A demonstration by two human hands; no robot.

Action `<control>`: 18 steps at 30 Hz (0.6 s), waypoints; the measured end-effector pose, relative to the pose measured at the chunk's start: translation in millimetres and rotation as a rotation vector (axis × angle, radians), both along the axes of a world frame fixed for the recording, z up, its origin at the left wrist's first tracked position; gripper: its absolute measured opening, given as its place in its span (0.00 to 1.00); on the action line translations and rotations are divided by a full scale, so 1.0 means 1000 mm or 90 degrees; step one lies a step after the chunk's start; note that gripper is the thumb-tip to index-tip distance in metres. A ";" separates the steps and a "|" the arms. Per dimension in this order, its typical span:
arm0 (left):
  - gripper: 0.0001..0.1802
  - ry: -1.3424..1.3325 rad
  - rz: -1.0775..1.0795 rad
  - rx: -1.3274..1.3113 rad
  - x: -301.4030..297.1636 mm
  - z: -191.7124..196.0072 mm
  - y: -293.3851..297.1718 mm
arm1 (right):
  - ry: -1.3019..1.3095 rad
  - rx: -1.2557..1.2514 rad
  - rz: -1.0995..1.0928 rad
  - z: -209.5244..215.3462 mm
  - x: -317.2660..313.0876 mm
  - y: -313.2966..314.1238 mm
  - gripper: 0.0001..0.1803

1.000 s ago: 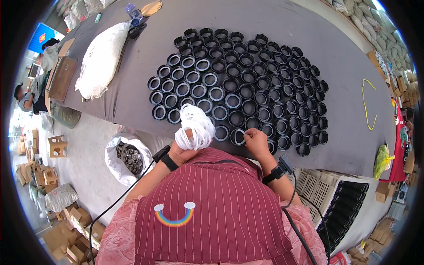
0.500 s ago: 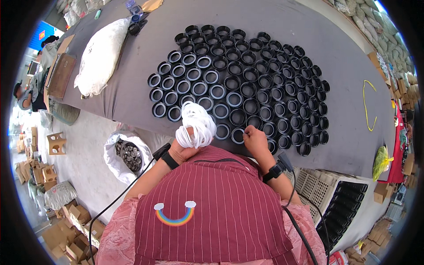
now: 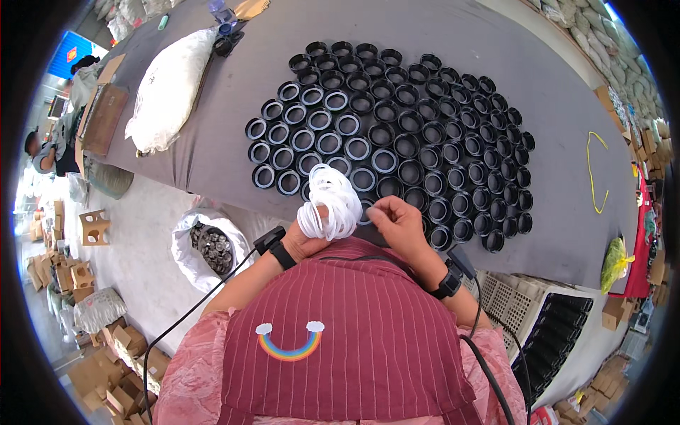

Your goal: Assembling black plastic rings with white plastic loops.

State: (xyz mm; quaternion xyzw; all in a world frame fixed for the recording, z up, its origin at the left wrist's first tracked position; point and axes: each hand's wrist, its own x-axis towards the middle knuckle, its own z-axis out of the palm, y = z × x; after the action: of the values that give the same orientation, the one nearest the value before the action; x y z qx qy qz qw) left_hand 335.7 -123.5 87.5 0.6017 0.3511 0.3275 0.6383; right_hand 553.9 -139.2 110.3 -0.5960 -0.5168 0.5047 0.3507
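Observation:
A loose bunch of white rings (image 3: 331, 202) is gripped in my left hand (image 3: 300, 244), just over the near edge of the table. My right hand (image 3: 402, 225) hovers close to the right of the bunch, thumb and fingers drawn together; what they hold, if anything, is too small to see. Many round black caps (image 3: 410, 172) stand in packed rows beyond both hands. On the left side of the group, the caps (image 3: 330, 144) have a pale ring inside; those farther right look all black. My hands hide some of the nearest caps.
A full white sack (image 3: 170, 92) lies on the grey table (image 3: 559, 92) at the left. Below the table edge stands an open white bag (image 3: 185, 244) of small dark metallic parts. A yellow cord (image 3: 589, 173) lies at the right, and plastic crates (image 3: 499, 297) stand beneath.
My right hand has lifted back from the near caps and moved left toward the bunch. My left hand still grips the white rings. The whole view has shifted slightly.

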 end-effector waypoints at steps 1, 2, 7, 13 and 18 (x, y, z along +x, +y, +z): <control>0.29 0.001 0.001 0.002 0.001 -0.001 -0.001 | 0.034 0.022 0.013 0.008 -0.007 -0.001 0.13; 0.28 -0.176 0.017 -0.097 0.005 -0.001 -0.003 | 0.067 0.043 0.027 0.011 -0.013 -0.002 0.14; 0.24 -0.498 0.120 -0.651 0.005 -0.010 -0.001 | 0.062 0.067 0.020 -0.013 -0.027 -0.007 0.13; 0.21 -0.349 0.079 -0.338 0.000 -0.017 -0.006 | 0.165 -0.030 0.007 -0.012 -0.030 -0.006 0.12; 0.19 -0.529 0.183 -0.617 0.004 -0.005 -0.001 | 0.358 -0.219 -0.044 0.005 -0.016 -0.006 0.09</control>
State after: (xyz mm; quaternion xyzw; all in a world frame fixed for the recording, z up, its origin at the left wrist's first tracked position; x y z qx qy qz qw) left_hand 339.7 -124.9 82.5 0.0162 0.2603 0.4197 0.8694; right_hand 537.8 -145.6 115.0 -0.5010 -0.2864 0.7173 0.3905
